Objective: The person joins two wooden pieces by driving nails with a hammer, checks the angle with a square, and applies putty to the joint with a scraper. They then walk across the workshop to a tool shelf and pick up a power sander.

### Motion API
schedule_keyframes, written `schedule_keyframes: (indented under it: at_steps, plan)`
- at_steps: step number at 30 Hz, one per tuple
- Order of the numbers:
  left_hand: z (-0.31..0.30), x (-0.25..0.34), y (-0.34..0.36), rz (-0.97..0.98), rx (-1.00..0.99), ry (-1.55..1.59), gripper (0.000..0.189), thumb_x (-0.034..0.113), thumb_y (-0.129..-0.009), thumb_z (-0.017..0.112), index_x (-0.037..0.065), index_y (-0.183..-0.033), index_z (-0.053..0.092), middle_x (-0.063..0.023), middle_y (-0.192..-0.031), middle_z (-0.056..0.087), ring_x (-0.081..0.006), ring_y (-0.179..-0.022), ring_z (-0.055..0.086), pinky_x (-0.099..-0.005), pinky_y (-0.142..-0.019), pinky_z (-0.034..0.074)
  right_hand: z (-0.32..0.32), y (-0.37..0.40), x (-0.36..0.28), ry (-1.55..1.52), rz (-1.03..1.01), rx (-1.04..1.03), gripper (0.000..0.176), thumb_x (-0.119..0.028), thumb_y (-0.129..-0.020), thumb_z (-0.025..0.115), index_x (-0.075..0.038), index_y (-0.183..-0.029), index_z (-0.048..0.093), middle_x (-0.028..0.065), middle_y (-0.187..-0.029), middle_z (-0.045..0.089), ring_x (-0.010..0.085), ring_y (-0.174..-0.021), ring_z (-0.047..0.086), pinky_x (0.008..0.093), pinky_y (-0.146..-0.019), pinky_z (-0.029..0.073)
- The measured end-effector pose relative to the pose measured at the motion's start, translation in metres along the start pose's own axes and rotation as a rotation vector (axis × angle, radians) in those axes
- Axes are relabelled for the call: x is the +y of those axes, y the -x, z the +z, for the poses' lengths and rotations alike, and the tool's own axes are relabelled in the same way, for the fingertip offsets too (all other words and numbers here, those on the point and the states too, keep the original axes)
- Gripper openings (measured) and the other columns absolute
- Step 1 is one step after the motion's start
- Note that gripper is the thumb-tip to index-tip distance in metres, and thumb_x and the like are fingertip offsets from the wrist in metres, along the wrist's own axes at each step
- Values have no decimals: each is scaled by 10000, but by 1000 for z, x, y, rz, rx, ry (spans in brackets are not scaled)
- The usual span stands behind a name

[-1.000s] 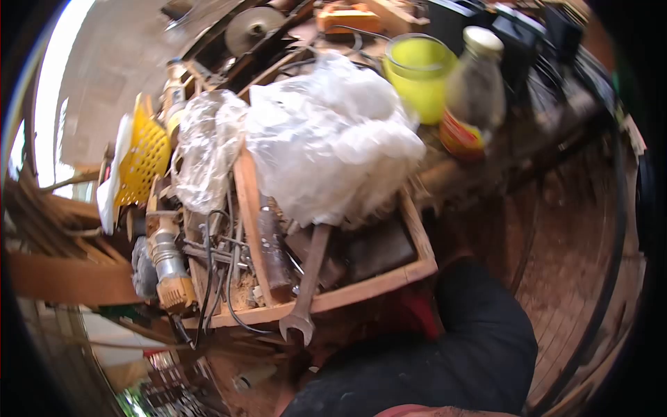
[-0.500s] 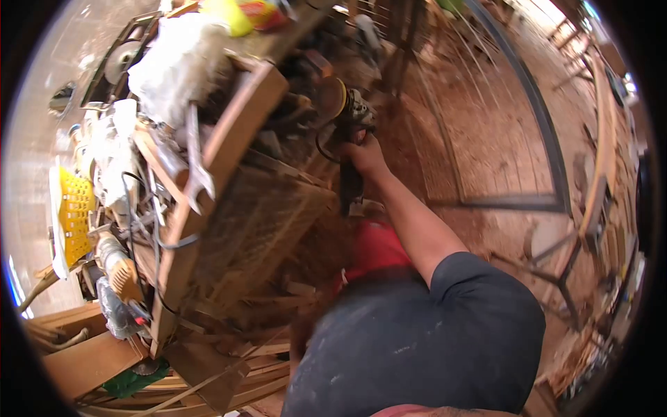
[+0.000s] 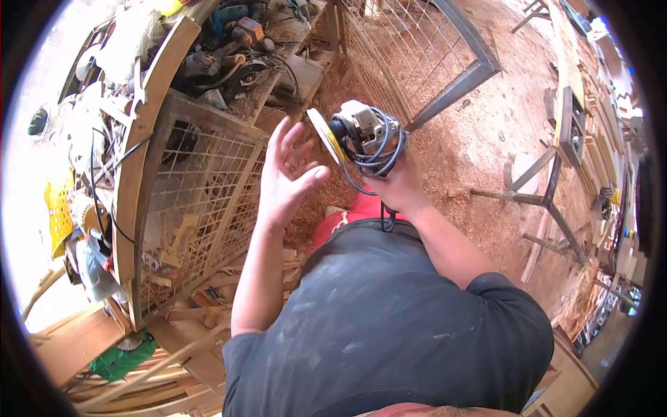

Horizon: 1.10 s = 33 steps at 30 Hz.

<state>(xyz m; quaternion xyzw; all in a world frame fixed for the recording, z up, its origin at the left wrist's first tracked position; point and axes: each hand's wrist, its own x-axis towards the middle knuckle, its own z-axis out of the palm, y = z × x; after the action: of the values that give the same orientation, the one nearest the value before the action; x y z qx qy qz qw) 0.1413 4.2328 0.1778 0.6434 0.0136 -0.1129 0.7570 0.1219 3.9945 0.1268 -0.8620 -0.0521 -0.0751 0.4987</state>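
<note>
My right hand (image 3: 403,186) is wrapped round the body of an angle grinder (image 3: 361,119), held up in front of my waist. Its dark power cord (image 3: 382,164) is wound in loops about the tool, with a bit hanging below my hand. A round pad with a yellow edge (image 3: 325,136) is fitted on the grinder's head and faces left. Just left of that pad is my left hand (image 3: 290,165), fingers spread and holding nothing, apart from the tool.
To the left stands a cabinet with a mesh side (image 3: 201,208) and tools heaped on top. More power tools (image 3: 240,69) lie on its shelf. A mesh door (image 3: 445,90) hangs open ahead. Shavings cover the floor (image 3: 458,160); a metal-legged stand (image 3: 549,201) is at right.
My right hand has drawn the angle grinder back from beside the cabinet toward my body. My left hand has come up into view, open. The camera view has shifted.
</note>
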Motion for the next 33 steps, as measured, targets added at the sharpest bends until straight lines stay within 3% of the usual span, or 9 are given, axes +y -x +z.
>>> schedule_keyframes:
  at_steps: [9, 15, 20, 23, 26, 27, 29, 31, 33]
  plan:
    - [140, -17, 13, 87, -98, 117, 1150, 157, -653, 1006, 91, -1582, 333, -161, -1528, 474, -285, -1314, 599, -450, -1067, 563, -117, 41, 29, 48, -82, 42, 679, -270, -796, 911, -39, -1360, 610, 168, -1305, 678, 355, -1193, 671, 452, -1010, 544]
    - [288, -40, 1, 142, -223, 26, 1135, 178, -657, 1010, 71, -1563, 334, -170, -1536, 447, -279, -1305, 605, -452, -1037, 583, -250, 67, 88, 29, -175, 156, 687, -135, -761, 926, -25, -1362, 612, 171, -1316, 685, 277, -1185, 691, 405, -989, 559]
    - [404, -54, -30, 108, -239, 0, 799, 154, -752, 961, 7, -1367, 472, -110, -977, 754, -197, -903, 766, -319, -821, 623, -342, 73, 159, -270, 31, 81, 720, -79, -754, 910, -22, -1398, 592, 128, -1302, 690, 227, -1197, 671, 391, -1025, 535]
    - [437, -74, -85, 270, -423, -55, 513, 331, -908, 841, -33, -1211, 642, -146, -1014, 752, -191, -949, 743, -333, -803, 607, -381, 75, 192, -526, 171, 119, 776, -22, -734, 883, -26, -1438, 557, 88, -1279, 690, 198, -1183, 657, 373, -1027, 526]
    - [445, -91, -160, 628, -394, -756, 589, 586, -976, 634, 16, -1087, 730, -147, -1056, 748, -363, -1019, 715, -475, -900, 549, -419, 64, 220, -787, 353, -1, 785, 3, -686, 827, -31, -1418, 545, 64, -1244, 692, 174, -1145, 654, 350, -1004, 527]
    - [445, -97, -182, 459, -391, -984, 489, 515, -949, 687, 60, -1119, 738, -140, -1125, 737, -359, -1125, 673, -505, -1009, 482, -424, 62, 234, -901, 418, -3, 786, 5, -680, 808, -36, -1421, 547, 53, -1216, 695, 161, -1125, 653, 337, -983, 534]
    - [431, -120, -213, 573, -279, -1449, 441, 478, -930, 706, 100, -1152, 743, -120, -1191, 721, -323, -1200, 648, -547, -1049, 427, -431, 48, 254, -1038, 422, 61, 657, -37, -664, 797, -20, -1298, 622, 80, -1109, 719, 194, -996, 699, 367, -906, 575]
    - [394, -162, -231, 416, -107, -1961, 419, 444, -876, 715, 161, -1183, 746, -101, -1277, 687, -303, -1253, 619, -570, -1058, 395, -437, 31, 285, -1090, 515, 29, 597, -57, -667, 799, -9, -1243, 650, 97, -1060, 726, 213, -928, 715, 382, -861, 596]
    - [401, -139, -229, 180, -190, -2019, 477, 492, -831, 735, 188, -1198, 742, -96, -1317, 673, -312, -1254, 613, -601, -1030, 408, -452, -5, 288, -1097, 542, 24, 565, -58, -672, 804, 1, -1216, 661, 116, -1043, 726, 232, -896, 723, 394, -813, 614]
